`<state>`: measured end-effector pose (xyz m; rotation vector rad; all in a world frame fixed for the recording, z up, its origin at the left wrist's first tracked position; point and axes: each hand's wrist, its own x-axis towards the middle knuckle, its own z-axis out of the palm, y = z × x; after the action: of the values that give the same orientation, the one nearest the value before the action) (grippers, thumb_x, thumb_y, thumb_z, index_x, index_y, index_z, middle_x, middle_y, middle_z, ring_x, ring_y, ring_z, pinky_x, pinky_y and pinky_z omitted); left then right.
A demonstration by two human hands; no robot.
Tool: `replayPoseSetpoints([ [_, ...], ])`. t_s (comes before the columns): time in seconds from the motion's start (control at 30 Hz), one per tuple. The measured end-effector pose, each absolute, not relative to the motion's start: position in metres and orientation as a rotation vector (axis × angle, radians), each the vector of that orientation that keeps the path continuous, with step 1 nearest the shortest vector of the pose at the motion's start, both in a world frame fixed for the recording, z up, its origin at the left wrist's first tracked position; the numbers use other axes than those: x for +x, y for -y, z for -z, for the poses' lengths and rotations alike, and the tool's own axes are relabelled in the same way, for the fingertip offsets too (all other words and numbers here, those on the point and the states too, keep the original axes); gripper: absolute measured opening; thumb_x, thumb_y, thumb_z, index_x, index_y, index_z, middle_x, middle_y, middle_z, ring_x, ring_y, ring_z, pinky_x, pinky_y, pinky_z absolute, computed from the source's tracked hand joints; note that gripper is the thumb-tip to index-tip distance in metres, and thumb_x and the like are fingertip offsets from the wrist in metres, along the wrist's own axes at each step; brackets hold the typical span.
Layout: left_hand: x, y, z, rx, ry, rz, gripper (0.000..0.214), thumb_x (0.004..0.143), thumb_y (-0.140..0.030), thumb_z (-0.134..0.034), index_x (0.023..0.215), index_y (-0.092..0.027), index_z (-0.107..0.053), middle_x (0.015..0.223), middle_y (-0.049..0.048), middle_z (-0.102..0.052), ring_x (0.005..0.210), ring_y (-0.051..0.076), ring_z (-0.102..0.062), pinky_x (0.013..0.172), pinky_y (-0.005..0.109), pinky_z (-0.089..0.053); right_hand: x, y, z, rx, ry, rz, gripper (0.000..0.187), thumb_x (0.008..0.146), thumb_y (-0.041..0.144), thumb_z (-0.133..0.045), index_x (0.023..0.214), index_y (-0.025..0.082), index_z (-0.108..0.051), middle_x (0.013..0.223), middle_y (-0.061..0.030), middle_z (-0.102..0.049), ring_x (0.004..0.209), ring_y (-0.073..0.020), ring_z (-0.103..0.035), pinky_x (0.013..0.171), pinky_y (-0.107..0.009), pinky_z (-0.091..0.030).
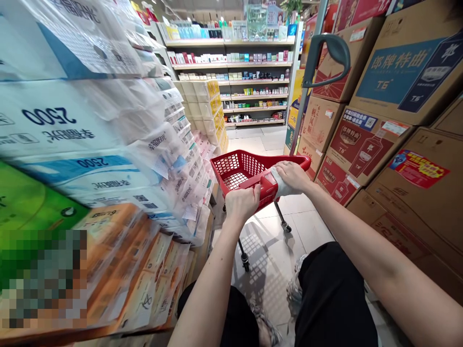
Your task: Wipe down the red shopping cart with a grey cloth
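Observation:
A small red plastic shopping cart (pixel 235 168) stands on the tiled floor in front of me, its basket showing nothing inside. My left hand (pixel 241 201) is closed around the cart's red handle bar at its left end. My right hand (pixel 292 176) presses a white cloth (pixel 280 185) against the right part of the handle, fingers curled over it. My legs in black shorts are below, bent.
Stacked packs of tissue and toilet paper (pixel 90 144) wall the left side. Brown cartons (pixel 398 120) are piled high on the right, with a grey trolley handle (pixel 325 53) leaning there. Shelves of small goods (pixel 249 72) close the aisle's far end.

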<state>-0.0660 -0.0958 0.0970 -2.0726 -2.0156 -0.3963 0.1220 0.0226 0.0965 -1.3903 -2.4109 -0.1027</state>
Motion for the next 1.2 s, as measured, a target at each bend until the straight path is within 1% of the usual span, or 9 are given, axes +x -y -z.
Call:
replayPoseSetpoints([
  [0.1, -0.065, 0.098, -0.095, -2.05, 2.043, 0.416, 0.076, 0.092, -0.051, -0.006, 0.083, -0.013, -0.071, 0.078, 0.0153, -0.069, 0.076, 0.026, -0.065, 0.064, 0.032, -0.038, 0.11, -0.015, -0.098, -1.269, 2.458, 0.155, 0.047, 0.096, 0.033, -0.02, 0.104, 0.016, -0.063, 0.108, -0.0088, -0.065, 0.104, -0.019, -0.054, 0.096, -0.032, -0.032],
  [0.23, -0.063, 0.1, -0.092, -2.049, 2.064, 0.435, 0.076, 0.092, -0.051, -0.006, 0.085, -0.013, -0.072, 0.079, 0.0151, -0.069, 0.077, 0.026, -0.065, 0.066, 0.032, -0.039, 0.092, -0.024, -0.11, -1.313, 2.698, 0.09, 0.048, 0.095, 0.033, -0.022, 0.093, 0.015, -0.066, 0.101, -0.0102, -0.067, 0.096, -0.0214, -0.059, 0.085, -0.032, -0.039],
  [0.33, -0.06, 0.101, -0.091, -2.064, 2.069, 0.44, 0.076, 0.092, -0.051, -0.006, 0.085, -0.013, -0.072, 0.079, 0.0151, -0.069, 0.078, 0.025, -0.065, 0.067, 0.031, -0.039, 0.079, -0.035, -0.12, -1.428, 2.824, 0.011, 0.046, 0.092, 0.035, -0.027, 0.091, 0.015, -0.068, 0.103, -0.0123, -0.068, 0.094, -0.0248, -0.061, 0.076, -0.032, -0.042],
  [0.43, -0.058, 0.101, -0.091, -2.045, 2.071, 0.445, 0.076, 0.092, -0.05, -0.006, 0.086, -0.012, -0.072, 0.08, 0.0157, -0.069, 0.079, 0.026, -0.065, 0.068, 0.033, -0.04, 0.069, -0.039, -0.124, -1.516, 2.835, -0.056, 0.044, 0.089, 0.038, -0.031, 0.095, 0.015, -0.069, 0.104, -0.0128, -0.067, 0.091, -0.026, -0.062, 0.072, -0.032, -0.043],
  [0.67, -0.058, 0.099, -0.095, -2.032, 2.113, 0.413, 0.073, 0.093, -0.048, -0.009, 0.086, -0.011, -0.072, 0.08, 0.0166, -0.068, 0.08, 0.026, -0.065, 0.069, 0.033, -0.043, 0.071, -0.011, -0.12, -1.478, 2.686, 0.086, 0.054, 0.091, 0.046, -0.024, 0.09, 0.017, -0.07, 0.098, -0.0112, -0.069, 0.09, -0.0237, -0.062, 0.077, -0.03, -0.04],
  [0.87, -0.057, 0.098, -0.096, -2.042, 2.097, 0.399, 0.071, 0.093, -0.045, -0.01, 0.086, -0.011, -0.072, 0.08, 0.0165, -0.069, 0.082, 0.027, -0.065, 0.07, 0.034, -0.043, 0.071, -0.003, -0.119, -1.288, 2.784, -0.011, 0.048, 0.09, 0.046, -0.027, 0.086, 0.024, -0.07, 0.096, -0.0042, -0.07, 0.089, -0.0205, -0.062, 0.077, -0.029, -0.04],
  [0.97, -0.056, 0.097, -0.096, -2.061, 2.086, 0.391, 0.07, 0.093, -0.047, -0.012, 0.086, -0.011, -0.072, 0.081, 0.0168, -0.069, 0.083, 0.027, -0.065, 0.07, 0.033, -0.043, 0.069, -0.014, -0.119, -1.364, 2.775, -0.071, 0.046, 0.088, 0.049, -0.033, 0.084, 0.024, -0.071, 0.092, -0.005, -0.071, 0.087, -0.0214, -0.063, 0.074, -0.028, -0.041],
  [1.03, -0.056, 0.097, -0.097, -2.065, 2.086, 0.378, 0.07, 0.093, -0.047, -0.012, 0.086, -0.011, -0.072, 0.082, 0.017, -0.069, 0.083, 0.027, -0.065, 0.071, 0.033, -0.043, 0.071, -0.025, -0.118, -1.417, 2.74, -0.102, 0.049, 0.087, 0.054, -0.033, 0.084, 0.023, -0.072, 0.093, -0.0068, -0.071, 0.088, -0.0228, -0.063, 0.072, -0.028, -0.042],
  [1.2, -0.055, 0.098, -0.099, -2.045, 2.115, 0.363, 0.071, 0.093, -0.046, -0.01, 0.086, -0.011, -0.072, 0.082, 0.0172, -0.069, 0.083, 0.026, -0.065, 0.071, 0.033, -0.042, 0.102, -0.056, -0.115, -1.596, 2.568, -0.157, 0.069, 0.087, 0.064, -0.02, 0.089, 0.018, -0.071, 0.101, -0.0122, -0.069, 0.092, -0.0254, -0.062, 0.075, -0.031, -0.043],
])
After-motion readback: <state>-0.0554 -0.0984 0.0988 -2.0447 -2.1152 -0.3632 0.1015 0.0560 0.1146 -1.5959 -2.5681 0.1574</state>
